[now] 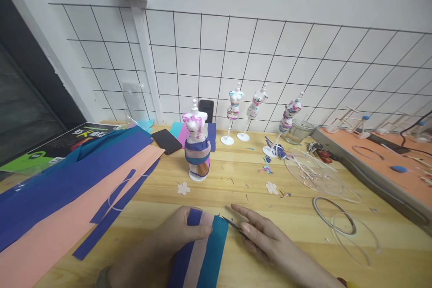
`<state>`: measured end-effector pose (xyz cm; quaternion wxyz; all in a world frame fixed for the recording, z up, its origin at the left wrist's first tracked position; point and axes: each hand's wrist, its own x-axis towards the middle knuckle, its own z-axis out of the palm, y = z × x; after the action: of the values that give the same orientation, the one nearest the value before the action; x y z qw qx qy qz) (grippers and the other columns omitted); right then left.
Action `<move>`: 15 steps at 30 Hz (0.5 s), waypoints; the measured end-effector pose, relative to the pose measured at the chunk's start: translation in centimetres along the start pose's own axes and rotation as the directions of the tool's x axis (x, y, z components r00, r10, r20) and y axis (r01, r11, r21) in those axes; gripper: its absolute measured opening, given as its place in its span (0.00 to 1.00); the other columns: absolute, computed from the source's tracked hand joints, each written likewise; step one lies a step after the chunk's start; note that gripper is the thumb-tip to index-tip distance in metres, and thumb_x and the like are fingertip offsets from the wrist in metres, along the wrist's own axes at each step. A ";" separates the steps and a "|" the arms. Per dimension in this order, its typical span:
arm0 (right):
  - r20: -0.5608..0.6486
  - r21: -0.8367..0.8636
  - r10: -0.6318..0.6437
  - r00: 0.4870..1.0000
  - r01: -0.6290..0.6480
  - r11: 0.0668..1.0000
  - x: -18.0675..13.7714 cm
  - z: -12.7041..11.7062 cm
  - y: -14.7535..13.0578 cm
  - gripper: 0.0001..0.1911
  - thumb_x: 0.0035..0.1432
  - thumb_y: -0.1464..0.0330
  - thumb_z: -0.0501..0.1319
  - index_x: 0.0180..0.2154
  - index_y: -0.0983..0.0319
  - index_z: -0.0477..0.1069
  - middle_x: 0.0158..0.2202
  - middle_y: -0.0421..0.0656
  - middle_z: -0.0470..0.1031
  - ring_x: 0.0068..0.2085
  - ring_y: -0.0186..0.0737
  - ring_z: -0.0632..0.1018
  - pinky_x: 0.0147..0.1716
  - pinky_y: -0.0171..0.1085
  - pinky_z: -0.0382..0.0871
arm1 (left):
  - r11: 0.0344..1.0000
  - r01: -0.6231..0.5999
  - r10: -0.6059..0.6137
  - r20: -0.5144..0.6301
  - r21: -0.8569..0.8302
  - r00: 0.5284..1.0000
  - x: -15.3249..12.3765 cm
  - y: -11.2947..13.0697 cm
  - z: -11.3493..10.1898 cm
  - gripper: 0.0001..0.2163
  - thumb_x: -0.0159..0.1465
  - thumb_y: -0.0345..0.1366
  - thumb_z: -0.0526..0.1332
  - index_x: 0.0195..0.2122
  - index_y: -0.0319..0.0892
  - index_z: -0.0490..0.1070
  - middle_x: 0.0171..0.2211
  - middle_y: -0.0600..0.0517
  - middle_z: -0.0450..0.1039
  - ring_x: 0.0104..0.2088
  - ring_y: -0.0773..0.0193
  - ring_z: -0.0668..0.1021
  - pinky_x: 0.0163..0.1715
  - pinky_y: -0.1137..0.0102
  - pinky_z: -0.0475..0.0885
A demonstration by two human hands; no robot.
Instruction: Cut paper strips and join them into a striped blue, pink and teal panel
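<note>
My left hand (pixel 180 231) pinches a striped piece (pixel 199 258) of blue, pale pink and teal, which looks like cloth or crepe paper, near its top edge. In my right hand (pixel 261 234) are small scissors (pixel 233 224), their thin tips at the teal stripe's upper corner. Most of the scissors' handles are hidden by my fingers. Beyond my hands stands a small dress-form mannequin (pixel 195 126), its lower part wrapped in blue, mauve and teal strips. Two flower-shaped cutouts (pixel 183 188) lie in front of it, one at each side.
Blue and peach sheets (pixel 84 198) cover the left side, with a dark flat phone-like object (pixel 166 141) beyond. Smaller mannequins (pixel 232 108) stand near the wall, beside a glass jar (pixel 299 131). Rings (pixel 334 216), scraps and a clear plate (pixel 320 175) lie right, below an orange-topped board (pixel 381 157).
</note>
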<state>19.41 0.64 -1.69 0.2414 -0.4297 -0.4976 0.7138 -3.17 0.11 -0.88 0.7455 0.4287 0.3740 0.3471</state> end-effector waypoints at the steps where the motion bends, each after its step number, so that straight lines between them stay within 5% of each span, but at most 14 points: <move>1: 0.003 -0.008 0.003 1.000 -0.003 1.000 0.0 0.0 0.0 0.38 0.52 0.47 0.61 0.61 0.56 0.58 0.64 0.44 0.56 0.59 0.44 0.64 0.52 0.37 0.63 | 1.000 -0.007 0.007 -0.002 0.007 1.000 0.0 0.0 0.0 0.19 0.49 0.42 0.70 0.41 0.40 0.78 0.36 0.46 0.80 0.40 0.51 0.79 0.45 0.61 0.70; 13: -0.080 -0.040 0.006 0.997 -0.009 0.999 0.1 -0.1 0.1 0.34 0.54 0.48 0.60 0.59 0.55 0.62 0.58 0.44 0.65 0.52 0.42 0.71 0.49 0.39 0.67 | 0.995 -0.035 0.030 0.055 0.090 0.998 0.2 -0.2 -0.3 0.18 0.50 0.44 0.69 0.39 0.39 0.78 0.34 0.47 0.80 0.38 0.53 0.79 0.42 0.61 0.71; 15: -0.100 -0.031 -0.006 0.995 0.003 1.000 0.2 0.0 0.2 0.33 0.54 0.48 0.60 0.58 0.55 0.63 0.56 0.44 0.67 0.52 0.42 0.71 0.48 0.39 0.67 | 0.980 -0.031 0.034 -0.015 0.195 0.999 0.3 -0.6 -0.5 0.17 0.50 0.44 0.68 0.38 0.38 0.78 0.35 0.46 0.79 0.40 0.50 0.78 0.42 0.61 0.71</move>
<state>19.35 0.70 -1.95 0.2610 -0.4674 -0.4968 0.6831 -3.32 0.27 -1.68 0.6910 0.5024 0.4058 0.3248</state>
